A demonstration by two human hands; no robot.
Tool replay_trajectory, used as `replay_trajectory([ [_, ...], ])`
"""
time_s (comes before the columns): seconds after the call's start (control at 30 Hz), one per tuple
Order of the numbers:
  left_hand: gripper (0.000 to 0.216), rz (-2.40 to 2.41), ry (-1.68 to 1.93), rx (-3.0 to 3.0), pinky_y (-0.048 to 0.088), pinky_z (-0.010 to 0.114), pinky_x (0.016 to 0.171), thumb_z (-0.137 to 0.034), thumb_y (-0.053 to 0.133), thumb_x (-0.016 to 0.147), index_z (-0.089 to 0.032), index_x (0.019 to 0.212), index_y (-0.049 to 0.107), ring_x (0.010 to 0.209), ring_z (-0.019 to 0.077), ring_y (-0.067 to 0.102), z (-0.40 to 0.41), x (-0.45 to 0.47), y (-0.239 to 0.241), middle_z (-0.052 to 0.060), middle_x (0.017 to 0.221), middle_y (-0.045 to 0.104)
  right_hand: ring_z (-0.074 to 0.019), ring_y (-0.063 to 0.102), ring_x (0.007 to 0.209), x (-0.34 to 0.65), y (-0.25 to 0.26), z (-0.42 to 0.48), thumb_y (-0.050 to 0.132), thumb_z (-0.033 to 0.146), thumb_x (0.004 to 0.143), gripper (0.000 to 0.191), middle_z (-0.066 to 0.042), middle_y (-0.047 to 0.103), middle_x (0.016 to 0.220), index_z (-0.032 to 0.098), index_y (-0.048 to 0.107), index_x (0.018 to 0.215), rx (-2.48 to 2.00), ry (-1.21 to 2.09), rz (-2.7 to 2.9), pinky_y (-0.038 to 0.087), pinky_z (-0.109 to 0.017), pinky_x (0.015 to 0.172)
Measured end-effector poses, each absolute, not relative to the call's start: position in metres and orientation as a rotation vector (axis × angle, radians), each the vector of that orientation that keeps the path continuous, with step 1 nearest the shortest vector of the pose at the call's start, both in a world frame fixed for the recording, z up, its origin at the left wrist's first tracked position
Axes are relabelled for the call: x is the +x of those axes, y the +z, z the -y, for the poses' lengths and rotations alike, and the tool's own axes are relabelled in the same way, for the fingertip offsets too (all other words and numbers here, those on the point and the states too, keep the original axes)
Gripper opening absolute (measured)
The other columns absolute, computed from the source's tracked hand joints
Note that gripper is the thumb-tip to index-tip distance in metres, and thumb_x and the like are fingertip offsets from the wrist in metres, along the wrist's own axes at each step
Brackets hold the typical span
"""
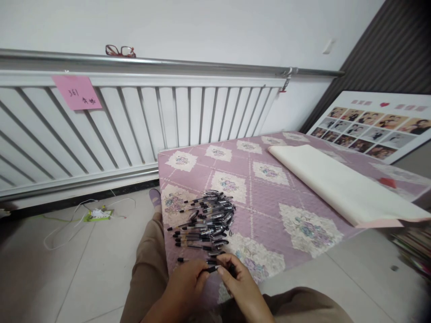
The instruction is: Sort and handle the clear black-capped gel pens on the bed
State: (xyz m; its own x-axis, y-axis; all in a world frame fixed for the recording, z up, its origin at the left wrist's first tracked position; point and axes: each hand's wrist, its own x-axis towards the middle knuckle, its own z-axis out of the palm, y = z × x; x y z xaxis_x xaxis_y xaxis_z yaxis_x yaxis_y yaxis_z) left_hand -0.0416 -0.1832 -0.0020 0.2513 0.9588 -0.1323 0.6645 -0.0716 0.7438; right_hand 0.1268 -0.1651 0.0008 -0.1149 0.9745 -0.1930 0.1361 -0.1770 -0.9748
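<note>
Low in the head view, my left hand (189, 279) is closed around a black pen (211, 269), whose barrel is mostly hidden in the fingers. The pen's pale tip points right, toward my right hand (238, 279). My right thumb and index finger are pinched at that tip, and something dark, possibly a cap, shows within the curled fingers. Just beyond my hands lies a loose heap of clear-barrelled pens (205, 235) with black caps and black ends. One more pen (188, 260) rests right behind my left hand.
The pens lie on a purple patterned cloth surface (266, 197). A folded cream sheet (330, 184) and a photo board (373, 128) are at right. Behind stands a white radiator (188, 112) with a pink note (77, 93); glasses (120, 50) sit on the pipe. A power strip (99, 215) lies on the floor.
</note>
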Motion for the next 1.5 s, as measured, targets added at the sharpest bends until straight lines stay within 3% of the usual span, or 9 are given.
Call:
replay_trajectory([
  [0.13,0.024,-1.485,0.505,1.833,0.042,0.031,0.077,-0.023,0.044,0.084,-0.021,0.094,0.065,0.088,0.0219,0.06,0.183,-0.041,-0.005,0.004,0.093,0.068,-0.0142,0.046,0.057,0.127,0.0,0.164,0.061,0.042,0.072,0.025,0.004,0.049,0.055,0.021,0.058,0.06,-1.388,1.39,1.381,0.037,-0.025,0.058],
  [0.37,0.022,-1.474,0.499,1.84,0.041,0.029,0.072,-0.022,0.044,0.085,-0.02,0.092,0.065,0.083,0.0209,0.059,0.183,-0.042,-0.007,0.004,0.088,0.068,-0.0167,0.054,0.067,0.129,-0.001,0.167,0.064,0.033,0.068,0.013,0.002,0.059,0.067,0.023,0.066,0.075,-1.376,1.432,1.33,0.041,-0.025,0.063],
  [0.53,0.022,-1.468,0.5,1.823,0.041,0.029,0.074,-0.022,0.046,0.083,-0.021,0.093,0.065,0.086,0.0209,0.06,0.182,-0.042,-0.007,0.004,0.092,0.068,-0.0178,0.054,0.074,0.129,-0.002,0.166,0.065,0.032,0.067,0.02,0.001,0.061,0.075,0.022,0.067,0.085,-1.363,1.398,1.357,0.042,-0.027,0.07],
  [0.7,0.024,-1.492,0.498,1.83,0.042,0.031,0.077,-0.024,0.046,0.083,-0.021,0.096,0.065,0.088,0.0218,0.06,0.182,-0.042,-0.006,0.004,0.093,0.069,-0.0147,0.046,0.06,0.129,0.0,0.164,0.06,0.042,0.073,0.025,0.004,0.049,0.057,0.021,0.057,0.059,-1.404,1.369,1.42,0.037,-0.025,0.059],
  [0.87,0.024,-1.469,0.512,1.793,0.042,0.029,0.074,-0.023,0.045,0.082,-0.022,0.093,0.066,0.084,0.0206,0.061,0.181,-0.044,-0.002,0.003,0.09,0.069,-0.0131,0.044,0.057,0.133,0.005,0.164,0.064,0.043,0.07,0.021,0.004,0.052,0.061,0.022,0.065,0.075,-1.388,1.405,1.335,0.035,-0.023,0.057],
  [1.07,0.032,-1.303,0.666,1.791,0.043,0.028,0.083,-0.018,0.044,0.081,-0.023,0.104,0.065,0.094,0.0188,0.061,0.181,-0.042,-0.006,0.002,0.102,0.069,-0.0102,0.039,0.049,0.131,0.0,0.163,0.067,0.038,0.065,0.018,0.005,0.052,0.059,0.023,0.067,0.076,-1.401,1.474,1.261,0.031,-0.023,0.05],
  [1.23,0.024,-1.39,0.652,1.715,0.042,0.026,0.074,-0.015,0.047,0.074,-0.019,0.09,0.065,0.081,0.0175,0.059,0.18,-0.04,-0.015,0.001,0.086,0.068,-0.0092,0.037,0.045,0.132,-0.006,0.164,0.065,0.035,0.068,0.017,0.008,0.046,0.051,0.023,0.066,0.079,-1.418,1.487,1.217,0.03,-0.022,0.047],
  [1.4,0.027,-1.225,0.719,1.591,0.042,0.023,0.075,-0.016,0.045,0.076,-0.02,0.097,0.062,0.083,0.0152,0.058,0.179,-0.035,-0.014,-0.001,0.09,0.067,-0.0167,0.057,0.066,0.131,-0.002,0.164,0.065,0.031,0.068,0.014,0.001,0.065,0.069,0.022,0.069,0.078,-1.371,1.425,1.314,0.043,-0.026,0.064],
  [1.5,0.023,-1.271,0.698,1.58,0.041,0.023,0.071,-0.022,0.044,0.08,-0.019,0.088,0.065,0.079,0.0154,0.058,0.177,-0.033,-0.013,-0.001,0.083,0.067,-0.0208,0.061,0.079,0.128,-0.002,0.164,0.065,0.032,0.069,0.014,-0.002,0.07,0.078,0.022,0.071,0.077,-1.343,1.409,1.355,0.045,-0.029,0.075],
])
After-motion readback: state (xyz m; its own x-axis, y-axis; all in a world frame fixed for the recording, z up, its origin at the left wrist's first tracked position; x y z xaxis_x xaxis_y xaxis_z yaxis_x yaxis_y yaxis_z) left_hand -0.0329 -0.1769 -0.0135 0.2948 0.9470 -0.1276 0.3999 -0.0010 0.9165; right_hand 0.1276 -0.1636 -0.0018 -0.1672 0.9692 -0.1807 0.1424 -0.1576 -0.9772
